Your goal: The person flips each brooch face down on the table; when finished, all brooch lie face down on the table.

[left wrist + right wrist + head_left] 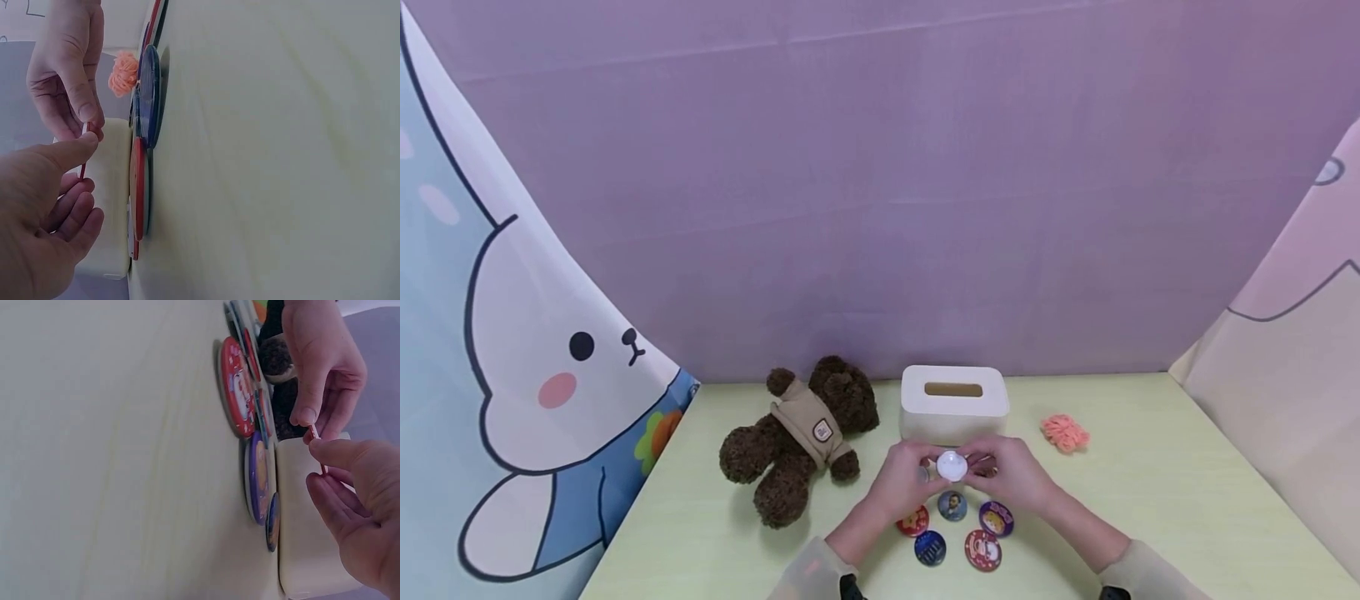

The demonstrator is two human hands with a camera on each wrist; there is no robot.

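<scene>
Small round badge, white back up with a red rim (951, 466), pinched edge-on between both hands above the table, just in front of the white tissue box with slot lid (953, 403). Left hand (904, 481) and right hand (1009, 473) together, thumb and fingertips clamped on opposite edges of it. Five round printed badges (953, 506) flat on the pale green table (1150, 517) directly below, near edge. Brown plush bear in tan vest (801, 433) to the left. Orange yarn pom-pom (1064, 432) to the right, well apart.

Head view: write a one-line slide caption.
Both hands, left hand and right hand, pinch a round badge above five badges before a white box.
</scene>
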